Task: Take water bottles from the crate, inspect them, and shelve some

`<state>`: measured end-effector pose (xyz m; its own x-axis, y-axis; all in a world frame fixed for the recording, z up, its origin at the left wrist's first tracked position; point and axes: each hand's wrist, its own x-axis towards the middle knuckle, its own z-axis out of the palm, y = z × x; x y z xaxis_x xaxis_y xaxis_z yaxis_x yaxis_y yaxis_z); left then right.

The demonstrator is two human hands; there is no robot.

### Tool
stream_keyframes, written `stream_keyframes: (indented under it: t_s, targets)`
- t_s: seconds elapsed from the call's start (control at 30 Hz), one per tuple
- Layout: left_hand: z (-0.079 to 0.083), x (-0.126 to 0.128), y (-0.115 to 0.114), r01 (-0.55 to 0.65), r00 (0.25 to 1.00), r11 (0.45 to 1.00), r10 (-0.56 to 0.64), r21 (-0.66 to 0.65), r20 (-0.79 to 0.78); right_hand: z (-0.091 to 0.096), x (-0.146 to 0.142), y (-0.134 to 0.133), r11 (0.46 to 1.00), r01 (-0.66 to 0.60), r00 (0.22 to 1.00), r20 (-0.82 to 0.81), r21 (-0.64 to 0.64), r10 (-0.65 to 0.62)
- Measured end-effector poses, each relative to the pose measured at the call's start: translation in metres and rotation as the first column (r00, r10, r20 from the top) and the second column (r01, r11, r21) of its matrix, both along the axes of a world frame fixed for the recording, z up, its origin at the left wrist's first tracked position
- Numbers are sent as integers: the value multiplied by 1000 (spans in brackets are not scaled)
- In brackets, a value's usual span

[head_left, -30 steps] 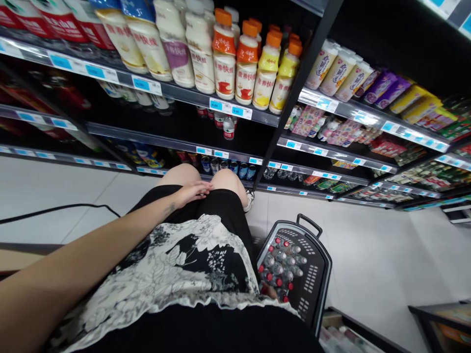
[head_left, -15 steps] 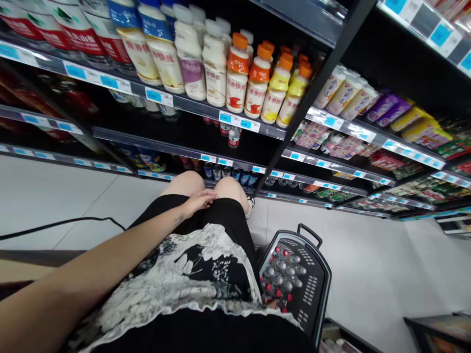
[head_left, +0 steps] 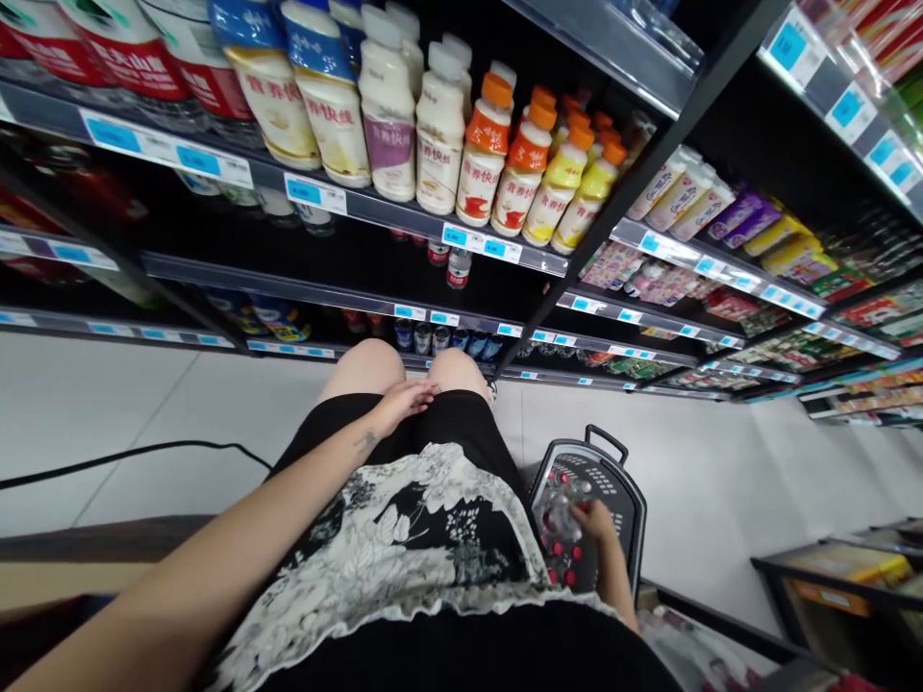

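My left hand rests at the top of my thighs, fingers loosely stretched out, with nothing visible in them. Down at my right side, my right hand reaches into a dark plastic shopping basket. Its fingers are closed on a clear plastic bottle, somewhat blurred and partly mixed in with its neighbours. Around it in the basket stand several small bottles with red caps and others with clear tops. The basket's carrying handle sticks out at its far end.
Before my knees rises a shelf rack holding milk-drink bottles and, lower, a lone small water bottle and cans. Packaged goods line the right-hand shelves. A black cable crosses the floor at left. Another rack stands lower right.
My right hand has come into view over the basket and closed on a bottle. My left hand stays on my lap. The view has shifted slightly.
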<state>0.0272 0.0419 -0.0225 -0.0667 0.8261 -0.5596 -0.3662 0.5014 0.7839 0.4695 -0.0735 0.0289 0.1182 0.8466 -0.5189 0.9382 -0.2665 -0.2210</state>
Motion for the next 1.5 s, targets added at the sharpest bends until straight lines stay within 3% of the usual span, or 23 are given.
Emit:
stream_keyframes:
  t_s: [0.1,0.2,0.33,0.4,0.47,0.53,0.6,0.7,0.83,0.93,1.0,1.1,1.2,1.3,1.4,1.5]
  targets:
    - [-1,-4,-8,31,997,998,-35,62,63,13,13,20,992,-65,997,42,107,61]
    - [3,-8,-14,45,993,995,-55,88,109,51,-4,54,940,-193,981,34,281,191]
    - [14,-14,-15,78,983,993,-90,83,159,123,-63,82,863,-180,937,-185,472,296]
    - [19,-17,-14,118,972,989,-134,89,195,152,-101,92,783,-158,864,-300,602,405]
    - [25,-20,-15,190,943,976,-213,109,257,170,-141,104,714,-108,752,-413,692,514]
    - [30,-24,-18,285,887,950,-313,130,339,176,-181,118,704,-14,627,-542,710,560]
    - [33,-29,-23,360,820,920,-391,154,417,170,-218,130,758,82,500,-685,647,531]
    - [32,-38,-30,392,767,896,-444,210,463,146,-264,141,859,153,336,-843,489,420]
    - [21,-43,-33,397,770,879,-475,264,426,111,-303,152,921,210,273,-925,327,265]
    - [13,-44,-32,315,823,913,-398,258,405,95,-312,166,921,333,233,-964,203,128]
    - [11,-43,-32,252,870,938,-328,240,367,87,-313,173,928,351,195,-979,124,57]
    - [14,-41,-34,259,917,947,-303,190,259,65,-318,168,963,262,195,-981,61,9]
    - [18,-34,-37,276,945,950,-296,147,137,27,-327,146,995,92,234,-972,37,15]
    - [19,-24,-38,239,965,955,-254,177,66,-9,-332,123,998,60,220,-975,27,14]
    - [18,-18,-37,271,962,942,-272,198,-22,-24,-329,115,993,95,109,-990,-76,-86]
    - [16,-16,-37,291,957,923,-277,251,-90,-22,-322,118,980,84,-23,-983,-182,-180]
